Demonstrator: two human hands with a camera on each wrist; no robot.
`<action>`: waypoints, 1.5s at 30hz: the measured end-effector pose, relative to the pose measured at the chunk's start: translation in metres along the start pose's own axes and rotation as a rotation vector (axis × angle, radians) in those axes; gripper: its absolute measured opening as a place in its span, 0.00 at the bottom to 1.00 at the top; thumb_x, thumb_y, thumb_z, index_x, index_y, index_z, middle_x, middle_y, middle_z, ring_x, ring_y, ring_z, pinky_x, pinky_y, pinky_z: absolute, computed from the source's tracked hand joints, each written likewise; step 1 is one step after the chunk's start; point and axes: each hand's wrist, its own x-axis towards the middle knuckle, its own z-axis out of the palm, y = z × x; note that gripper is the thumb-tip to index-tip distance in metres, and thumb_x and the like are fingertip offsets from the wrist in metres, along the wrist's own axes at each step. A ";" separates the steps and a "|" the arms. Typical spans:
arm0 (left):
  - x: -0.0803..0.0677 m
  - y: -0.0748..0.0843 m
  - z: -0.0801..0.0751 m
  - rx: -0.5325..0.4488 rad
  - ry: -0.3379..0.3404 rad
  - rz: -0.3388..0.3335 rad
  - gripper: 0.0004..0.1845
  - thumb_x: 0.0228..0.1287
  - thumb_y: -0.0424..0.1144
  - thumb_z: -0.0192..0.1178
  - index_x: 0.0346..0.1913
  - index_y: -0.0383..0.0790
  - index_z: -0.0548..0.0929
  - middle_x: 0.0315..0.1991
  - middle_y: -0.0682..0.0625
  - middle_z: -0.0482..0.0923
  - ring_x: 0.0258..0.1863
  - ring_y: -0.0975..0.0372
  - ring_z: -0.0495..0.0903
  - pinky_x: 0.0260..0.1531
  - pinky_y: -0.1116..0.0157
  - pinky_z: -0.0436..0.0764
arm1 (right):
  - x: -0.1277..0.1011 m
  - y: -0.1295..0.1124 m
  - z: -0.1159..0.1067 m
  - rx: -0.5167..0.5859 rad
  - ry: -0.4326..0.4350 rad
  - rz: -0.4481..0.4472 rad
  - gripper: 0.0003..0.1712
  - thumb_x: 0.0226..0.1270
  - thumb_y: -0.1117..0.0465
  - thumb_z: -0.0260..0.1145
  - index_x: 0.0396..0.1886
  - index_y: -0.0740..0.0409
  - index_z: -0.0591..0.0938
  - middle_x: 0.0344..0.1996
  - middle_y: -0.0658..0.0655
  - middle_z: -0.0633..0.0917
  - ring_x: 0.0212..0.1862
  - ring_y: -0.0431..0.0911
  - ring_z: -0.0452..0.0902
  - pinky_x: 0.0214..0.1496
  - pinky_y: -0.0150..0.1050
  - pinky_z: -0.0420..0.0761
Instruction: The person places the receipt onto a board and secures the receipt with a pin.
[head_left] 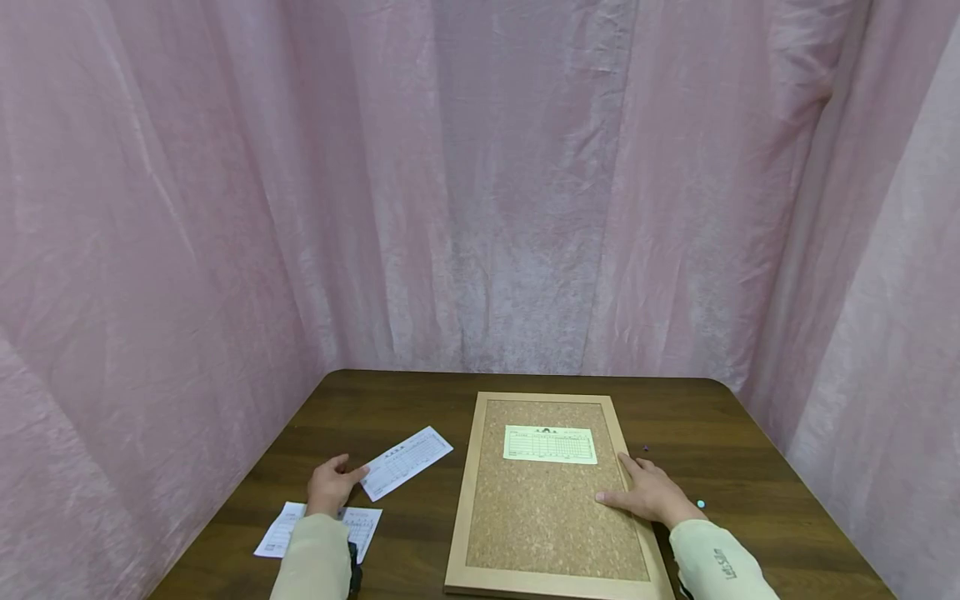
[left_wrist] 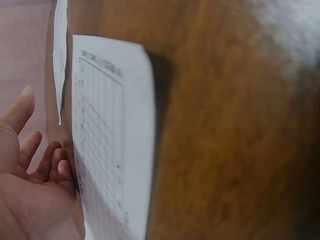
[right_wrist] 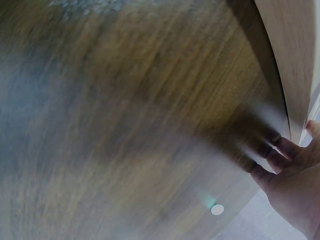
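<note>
My left hand (head_left: pixel 330 485) is at the left corner of a white printed form (head_left: pixel 407 462), its thumb overlapping that corner. Seen from the left wrist, the thumb stands apart from the loosely bent fingers (left_wrist: pixel 59 165). More white forms (head_left: pixel 279 533) lie beneath the left wrist, partly hidden by the sleeve. My right hand (head_left: pixel 651 493) rests over the right side of a wood-framed cork board (head_left: pixel 555 525), thumb on the cork. In the right wrist view, several fingers (right_wrist: pixel 262 175) reach down beside the frame's outer edge. A pale green printed form (head_left: pixel 550 445) lies on the board's upper part.
To the right of the board, a small pale green round piece (head_left: pixel 701 503) and a tiny purple piece (head_left: pixel 646 447) lie on the dark wooden table (head_left: pixel 405 400). Pink curtains (head_left: pixel 517 208) hang behind the table and along both sides.
</note>
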 end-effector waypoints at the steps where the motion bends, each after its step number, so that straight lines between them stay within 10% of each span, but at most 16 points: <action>1: 0.000 -0.001 0.000 -0.006 0.003 -0.003 0.33 0.66 0.37 0.65 0.67 0.20 0.67 0.66 0.23 0.63 0.66 0.34 0.62 0.65 0.42 0.62 | 0.000 0.000 0.000 -0.002 0.000 -0.001 0.60 0.57 0.29 0.67 0.76 0.66 0.60 0.66 0.82 0.62 0.65 0.78 0.59 0.58 0.72 0.65; 45: -0.005 -0.011 0.020 0.229 0.207 0.160 0.23 0.56 0.33 0.70 0.50 0.17 0.81 0.49 0.24 0.74 0.55 0.34 0.67 0.58 0.42 0.61 | -0.001 -0.001 -0.002 0.020 -0.027 0.004 0.61 0.58 0.29 0.66 0.76 0.67 0.59 0.67 0.82 0.60 0.66 0.79 0.56 0.58 0.74 0.64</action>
